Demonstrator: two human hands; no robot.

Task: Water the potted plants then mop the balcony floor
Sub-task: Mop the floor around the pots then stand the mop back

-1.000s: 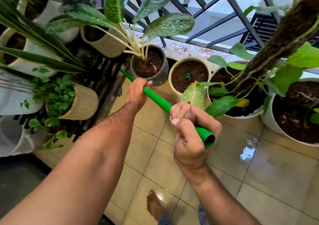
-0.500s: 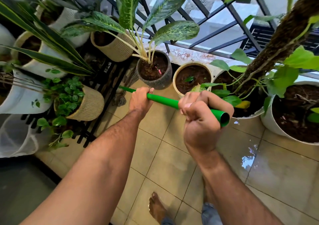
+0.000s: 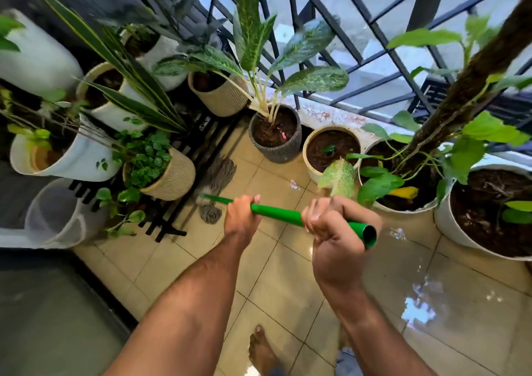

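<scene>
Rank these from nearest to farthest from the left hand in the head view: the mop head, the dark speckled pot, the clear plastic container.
From the left hand:
1. Mop head, just beyond it, slightly left.
2. Dark speckled pot, ahead by the railing.
3. Clear plastic container, far left.

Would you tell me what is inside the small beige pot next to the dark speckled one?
The beige pot holds dark soil with one tiny green sprout near the middle. A pale speckled leaf covers part of its front rim, and anything below the soil surface is hidden.

Both hands gripped the green mop handle (image 3: pixel 276 213): left hand (image 3: pixel 241 217) farther, right hand (image 3: pixel 336 228) nearer. The grey mop head (image 3: pixel 216 182) lay on the wet tiled floor (image 3: pixel 288 274) near the pots.
</scene>
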